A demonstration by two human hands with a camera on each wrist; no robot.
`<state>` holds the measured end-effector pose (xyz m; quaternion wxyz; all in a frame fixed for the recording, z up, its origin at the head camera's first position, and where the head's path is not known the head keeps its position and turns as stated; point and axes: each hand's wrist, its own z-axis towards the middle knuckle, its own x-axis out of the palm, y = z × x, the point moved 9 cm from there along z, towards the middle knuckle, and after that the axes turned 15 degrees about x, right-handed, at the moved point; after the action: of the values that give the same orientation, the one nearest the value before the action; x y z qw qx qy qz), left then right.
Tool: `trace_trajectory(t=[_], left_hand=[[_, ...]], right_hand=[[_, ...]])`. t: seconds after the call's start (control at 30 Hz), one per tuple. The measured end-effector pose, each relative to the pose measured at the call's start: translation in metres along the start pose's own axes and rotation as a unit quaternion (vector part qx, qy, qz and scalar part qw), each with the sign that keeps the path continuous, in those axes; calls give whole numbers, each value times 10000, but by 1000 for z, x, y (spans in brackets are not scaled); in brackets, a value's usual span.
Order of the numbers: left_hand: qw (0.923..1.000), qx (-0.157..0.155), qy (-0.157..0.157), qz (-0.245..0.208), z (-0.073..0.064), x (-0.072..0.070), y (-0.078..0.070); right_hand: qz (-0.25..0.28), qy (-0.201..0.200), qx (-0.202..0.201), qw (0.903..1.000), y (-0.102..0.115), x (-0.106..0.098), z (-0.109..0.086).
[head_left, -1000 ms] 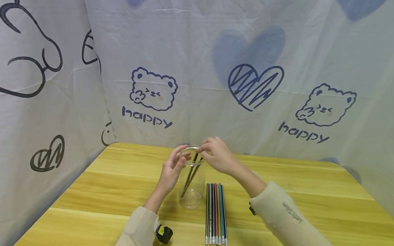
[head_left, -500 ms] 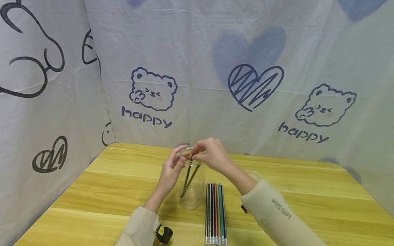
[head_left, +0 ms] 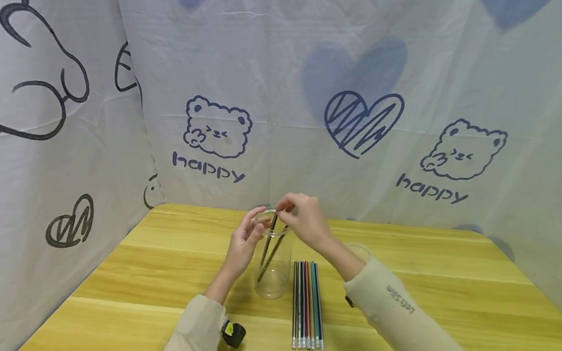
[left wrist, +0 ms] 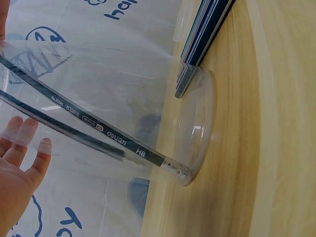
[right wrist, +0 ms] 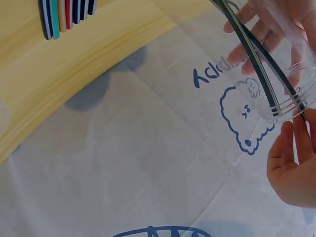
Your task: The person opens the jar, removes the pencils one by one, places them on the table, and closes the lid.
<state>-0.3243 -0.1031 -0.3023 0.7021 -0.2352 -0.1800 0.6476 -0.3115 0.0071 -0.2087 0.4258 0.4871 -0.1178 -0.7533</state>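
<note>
My left hand (head_left: pixel 242 245) holds a clear plastic jar (head_left: pixel 272 286) near its mouth, thumb on the near side and fingers round the far side. The jar stands upright on the table. Two dark pencils lean inside it; one pencil (left wrist: pixel 94 123) shows "deli" and "HB" lettering, its eraser end down at the jar's base. At the jar's rim, my right hand (head_left: pixel 306 220) pinches the top end of a dark pencil (right wrist: pixel 284 79) between thumb and fingers. Just right of the jar, a row of several pencils (head_left: pixel 307 305) lies with the eraser ends toward me.
The wooden table (head_left: pixel 143 274) ends at a white cloth backdrop (head_left: pixel 281 160) printed with bears and hearts. Behind my right forearm, a clear round rim (head_left: pixel 361 247) shows on the table. A dark wrist device (head_left: pixel 233 334) sits at my left cuff.
My right hand dipped left into the jar's mouth, then rose slightly to the rim. The dark pencil's top shifted with it. My left hand and the jar stay put.
</note>
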Motion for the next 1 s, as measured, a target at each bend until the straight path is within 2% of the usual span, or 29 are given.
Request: trace_trajectory(t=[0.1,0.3,0.53,0.67,1.0], left_hand=[[10000,-25,12,-1,0,0,1],[10000,-22,6,43,0,-1,1],[10000,-20,-35,44,0,-1,0],[10000,-28,-29,60,0,-1,1],[10000,-25,-30,53,-1,-1,3]], right_hand=[[350,-202,-189,9990,2,-7,-1],[675,-662,-482,9944,3,-19,-3],[1129,-1215,-829,9827,6,-35,-6],[1266,-1305,-903,9792,7,-41,-8],[1675,-1279,-710,9750,1,-47,-7]])
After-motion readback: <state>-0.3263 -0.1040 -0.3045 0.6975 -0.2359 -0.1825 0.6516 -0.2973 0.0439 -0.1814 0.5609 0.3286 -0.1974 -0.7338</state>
